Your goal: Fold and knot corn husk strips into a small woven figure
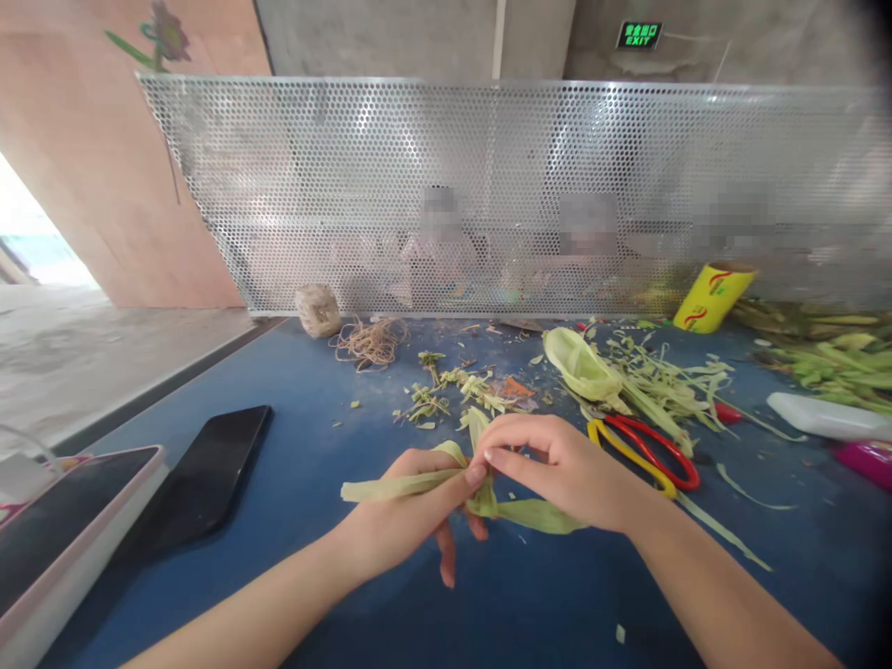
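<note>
Both hands meet above the blue table (293, 465) over a bundle of pale green leaf strips (397, 485). My left hand (411, 516) pinches the strips where they cross, thumb and forefinger closed on them. My right hand (557, 469) comes in from the right, its fingers curled over the same crossing point and gripping the strips. One strip sticks out to the left, another leaf end (544, 517) lies out to the right under my right hand.
Scissors (648, 451) with red and yellow handles lie right of my hands. Cut leaf scraps (641, 376), a twine ball (318, 309), loose twine (369, 342) and a yellow roll (711, 297) sit further back. A black phone (209, 474) and a tablet (62, 530) lie left. A perforated metal screen (488, 186) closes the back; people sit behind it.
</note>
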A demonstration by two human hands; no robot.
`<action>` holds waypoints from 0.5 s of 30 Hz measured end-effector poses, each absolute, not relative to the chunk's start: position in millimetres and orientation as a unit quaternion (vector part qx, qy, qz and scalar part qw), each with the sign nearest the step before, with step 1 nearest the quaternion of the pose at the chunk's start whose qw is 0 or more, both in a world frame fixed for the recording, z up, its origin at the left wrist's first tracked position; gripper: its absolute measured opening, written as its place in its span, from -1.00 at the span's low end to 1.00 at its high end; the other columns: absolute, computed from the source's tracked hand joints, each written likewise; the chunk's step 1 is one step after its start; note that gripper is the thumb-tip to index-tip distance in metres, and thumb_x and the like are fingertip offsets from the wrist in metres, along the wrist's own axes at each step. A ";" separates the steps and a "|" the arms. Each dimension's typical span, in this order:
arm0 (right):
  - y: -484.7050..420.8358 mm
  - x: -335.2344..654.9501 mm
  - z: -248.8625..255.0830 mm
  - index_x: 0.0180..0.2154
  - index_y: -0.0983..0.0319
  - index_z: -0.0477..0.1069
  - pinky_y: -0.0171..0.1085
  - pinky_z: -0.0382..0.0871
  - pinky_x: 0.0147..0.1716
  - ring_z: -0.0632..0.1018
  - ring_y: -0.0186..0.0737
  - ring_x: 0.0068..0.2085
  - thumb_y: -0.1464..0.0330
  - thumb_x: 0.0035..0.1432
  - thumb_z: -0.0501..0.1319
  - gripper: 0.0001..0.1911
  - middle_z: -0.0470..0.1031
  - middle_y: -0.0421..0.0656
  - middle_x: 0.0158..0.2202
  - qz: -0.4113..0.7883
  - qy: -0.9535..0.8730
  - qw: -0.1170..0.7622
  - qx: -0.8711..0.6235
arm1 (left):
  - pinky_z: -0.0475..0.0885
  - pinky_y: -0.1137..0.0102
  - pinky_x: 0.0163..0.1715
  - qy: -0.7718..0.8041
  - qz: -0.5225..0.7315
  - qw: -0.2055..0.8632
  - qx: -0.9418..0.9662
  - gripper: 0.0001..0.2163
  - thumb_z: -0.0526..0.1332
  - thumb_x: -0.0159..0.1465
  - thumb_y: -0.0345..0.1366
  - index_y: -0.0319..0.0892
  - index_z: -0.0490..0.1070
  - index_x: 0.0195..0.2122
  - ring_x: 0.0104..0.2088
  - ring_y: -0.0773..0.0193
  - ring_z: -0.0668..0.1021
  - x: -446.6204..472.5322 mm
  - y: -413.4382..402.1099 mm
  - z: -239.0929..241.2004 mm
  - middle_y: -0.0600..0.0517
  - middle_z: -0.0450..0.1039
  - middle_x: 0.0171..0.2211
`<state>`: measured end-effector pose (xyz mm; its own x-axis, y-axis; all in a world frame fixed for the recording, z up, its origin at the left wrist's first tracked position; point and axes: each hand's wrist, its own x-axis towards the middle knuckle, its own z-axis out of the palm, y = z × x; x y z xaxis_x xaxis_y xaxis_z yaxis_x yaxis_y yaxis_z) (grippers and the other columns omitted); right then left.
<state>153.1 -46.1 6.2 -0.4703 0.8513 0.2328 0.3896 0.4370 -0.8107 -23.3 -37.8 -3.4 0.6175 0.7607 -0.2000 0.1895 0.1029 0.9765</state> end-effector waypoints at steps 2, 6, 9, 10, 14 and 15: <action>-46.0 151.7 5.1 -0.42 0.22 0.39 -0.37 0.29 -0.27 0.45 -0.34 -0.29 0.36 0.18 0.03 -0.79 0.43 -0.22 -0.36 0.353 -0.774 0.334 -0.407 | 0.28 0.58 -0.84 0.373 0.232 0.642 0.629 -0.72 0.09 0.20 -0.16 -0.31 0.34 -0.48 -0.78 0.43 0.43 -22.7 -37.5 -3.4 0.04 0.42 -0.57; -46.6 146.3 1.2 -0.48 0.22 0.35 -0.37 0.27 -0.35 0.41 -0.35 -0.36 0.34 0.14 0.07 -0.82 0.39 -0.24 -0.44 0.322 -0.761 0.355 -0.437 | 0.30 0.56 -0.85 0.361 0.246 0.654 0.618 -0.76 0.09 0.20 -0.24 -0.33 0.35 -0.49 -0.80 0.43 0.42 -20.7 -36.9 -4.1 0.04 0.42 -0.59; -45.5 143.7 -2.7 -0.41 0.21 0.31 -0.36 0.28 -0.36 0.40 -0.34 -0.36 0.33 0.11 0.10 -0.90 0.37 -0.24 -0.43 0.313 -0.746 0.387 -0.443 | 0.29 0.57 -0.83 0.359 0.235 0.651 0.625 -0.74 0.06 0.22 -0.23 -0.33 0.35 -0.48 -0.79 0.43 0.42 -21.6 -36.8 -6.4 0.03 0.42 -0.57; -44.9 143.4 -3.8 -0.37 0.21 0.30 -0.35 0.28 -0.35 0.40 -0.34 -0.35 0.32 0.10 0.10 -0.92 0.37 -0.23 -0.42 0.314 -0.736 0.400 -0.447 | 0.28 0.58 -0.83 0.359 0.226 0.647 0.633 -0.72 0.05 0.22 -0.21 -0.32 0.35 -0.48 -0.78 0.44 0.43 -22.0 -37.1 -7.0 0.02 0.43 -0.56; -44.7 142.6 -5.1 -0.36 0.20 0.34 -0.23 0.27 -0.25 0.41 -0.26 -0.30 0.24 0.07 0.13 -0.84 0.40 -0.20 -0.39 0.288 -0.739 0.372 -0.482 | 0.26 0.61 -0.78 0.356 0.187 0.623 0.671 -0.71 0.05 0.21 -0.18 -0.30 0.32 -0.51 -0.74 0.46 0.45 -21.0 -41.0 -6.0 0.00 0.43 -0.50; -45.4 141.9 -4.9 -0.40 0.19 0.37 -0.17 0.24 -0.19 0.41 -0.23 -0.27 0.22 0.06 0.14 -0.83 0.41 -0.18 -0.37 0.276 -0.751 0.350 -0.488 | 0.26 0.61 -0.77 0.353 0.179 0.620 0.677 -0.72 0.05 0.21 -0.18 -0.29 0.33 -0.49 -0.73 0.46 0.45 -20.2 -42.4 -5.1 0.02 0.42 -0.51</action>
